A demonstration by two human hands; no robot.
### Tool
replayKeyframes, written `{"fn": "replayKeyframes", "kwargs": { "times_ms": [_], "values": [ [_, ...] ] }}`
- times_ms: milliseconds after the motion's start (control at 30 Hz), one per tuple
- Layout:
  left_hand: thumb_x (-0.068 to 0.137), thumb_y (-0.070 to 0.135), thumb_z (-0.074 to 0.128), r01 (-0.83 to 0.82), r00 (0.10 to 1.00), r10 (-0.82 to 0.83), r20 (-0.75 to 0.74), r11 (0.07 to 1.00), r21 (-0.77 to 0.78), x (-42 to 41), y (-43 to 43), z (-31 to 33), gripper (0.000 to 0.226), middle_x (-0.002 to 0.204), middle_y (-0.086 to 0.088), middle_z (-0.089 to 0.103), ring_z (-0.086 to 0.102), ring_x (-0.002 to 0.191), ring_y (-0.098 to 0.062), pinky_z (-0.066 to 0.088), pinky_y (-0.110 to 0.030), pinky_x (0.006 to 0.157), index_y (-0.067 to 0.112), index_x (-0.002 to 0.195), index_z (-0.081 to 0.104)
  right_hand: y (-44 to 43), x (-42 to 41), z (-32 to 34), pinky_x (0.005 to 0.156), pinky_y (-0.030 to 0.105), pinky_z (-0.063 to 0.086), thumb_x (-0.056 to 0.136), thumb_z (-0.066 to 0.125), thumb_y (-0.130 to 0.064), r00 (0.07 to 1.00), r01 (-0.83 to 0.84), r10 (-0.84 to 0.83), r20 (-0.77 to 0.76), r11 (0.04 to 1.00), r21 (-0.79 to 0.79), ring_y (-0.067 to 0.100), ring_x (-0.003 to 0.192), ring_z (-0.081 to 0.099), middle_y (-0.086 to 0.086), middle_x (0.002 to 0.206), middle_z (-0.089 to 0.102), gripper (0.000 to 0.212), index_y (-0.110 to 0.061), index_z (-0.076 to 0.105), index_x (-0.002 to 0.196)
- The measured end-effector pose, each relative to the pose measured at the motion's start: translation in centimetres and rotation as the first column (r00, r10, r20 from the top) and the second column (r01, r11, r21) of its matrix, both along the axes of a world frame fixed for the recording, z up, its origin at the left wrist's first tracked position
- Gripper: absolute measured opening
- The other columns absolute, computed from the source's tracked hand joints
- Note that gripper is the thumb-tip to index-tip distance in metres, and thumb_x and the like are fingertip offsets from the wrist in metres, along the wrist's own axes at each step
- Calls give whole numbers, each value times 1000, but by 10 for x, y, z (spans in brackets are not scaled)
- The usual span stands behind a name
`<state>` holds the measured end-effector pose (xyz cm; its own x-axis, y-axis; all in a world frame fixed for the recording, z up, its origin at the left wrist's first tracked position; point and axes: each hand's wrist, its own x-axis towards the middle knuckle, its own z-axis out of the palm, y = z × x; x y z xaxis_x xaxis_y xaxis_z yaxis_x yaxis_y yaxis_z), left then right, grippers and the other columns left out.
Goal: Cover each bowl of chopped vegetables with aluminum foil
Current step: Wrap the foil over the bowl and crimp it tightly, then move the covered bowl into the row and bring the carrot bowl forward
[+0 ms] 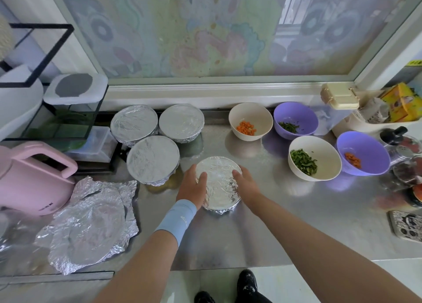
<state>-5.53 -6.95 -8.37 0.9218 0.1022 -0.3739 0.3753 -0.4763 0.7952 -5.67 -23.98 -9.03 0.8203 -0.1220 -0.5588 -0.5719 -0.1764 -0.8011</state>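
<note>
Centrally, on the steel bench (pixel 285 223) beneath a painted window (pixel 182 29), left hand (pixel 191 188) and right hand (pixel 245 184) cup a foil-covered bowl (pixel 218 185); loose foil (pixel 91 225) lies lower left.

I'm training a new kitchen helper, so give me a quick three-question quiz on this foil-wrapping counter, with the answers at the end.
1. True or false: the left hand and the right hand both hold the nearest foil-covered bowl.
2. How many bowls have no foil yet?
3. What is in the near purple bowl? A carrot pieces, B green strips, C nothing.
Key: 1 true. 2 four: carrot cream bowl, greens cream bowl, far purple bowl, near purple bowl. 3 A.
</note>
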Motion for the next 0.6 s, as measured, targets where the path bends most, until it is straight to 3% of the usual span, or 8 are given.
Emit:
{"fn": "replayKeyframes", "kwargs": {
  "times_ms": [133, 233, 300, 433, 600],
  "values": [
    [93, 41, 41, 103, 994, -105, 15, 987, 120, 10, -1, 18, 59, 149, -6, 42, 40, 135, -23, 33, -43, 113, 20, 148, 34, -4, 4, 28, 104, 29, 35, 101, 43, -42, 999, -31, 31, -14, 999, -29, 22, 136, 39, -2, 149, 36, 57, -27, 24, 153],
    [94, 41, 43, 158, 983, -171, 64, 973, 168, 31, -12, 41, 59, 150, -6, 40, 38, 136, -25, 32, -46, 113, 21, 148, 33, -17, 23, 47, 114, 35, 27, 101, 44, -41, 999, -15, 19, 32, 992, -126, 23, 143, 30, 2, 157, 29, 58, -23, 25, 153],
    [95, 41, 43, 192, 975, -207, 81, 967, 168, 51, -24, 57, 63, 156, -3, 32, 32, 142, -23, 28, -47, 115, 21, 152, 25, -29, 42, 59, 111, 33, 29, 100, 46, -39, 997, -3, 17, 72, 981, -194, 24, 139, 35, 5, 154, 34, 58, -24, 27, 152],
    [99, 42, 40, 218, 972, -228, 56, 966, 138, 97, -57, 80, 62, 161, -1, 21, 23, 146, -21, 23, -42, 118, 22, 155, 19, -60, 84, 79, 88, 26, 35, 99, 49, -23, 998, 19, -2, 61, 959, -283, 31, 124, 49, 14, 137, 50, 50, -10, 35, 145],
    [100, 38, 42, 164, 986, -161, -37, 982, 97, 151, -96, 81, 64, 162, -2, 19, 21, 147, -26, 24, -42, 115, 24, 156, 15, -91, 134, 67, 97, 42, 47, 93, 52, -24, 999, 11, -25, -40, 945, -328, 35, 115, 55, 19, 128, 54, 55, -5, 33, 141]
  ]
}}
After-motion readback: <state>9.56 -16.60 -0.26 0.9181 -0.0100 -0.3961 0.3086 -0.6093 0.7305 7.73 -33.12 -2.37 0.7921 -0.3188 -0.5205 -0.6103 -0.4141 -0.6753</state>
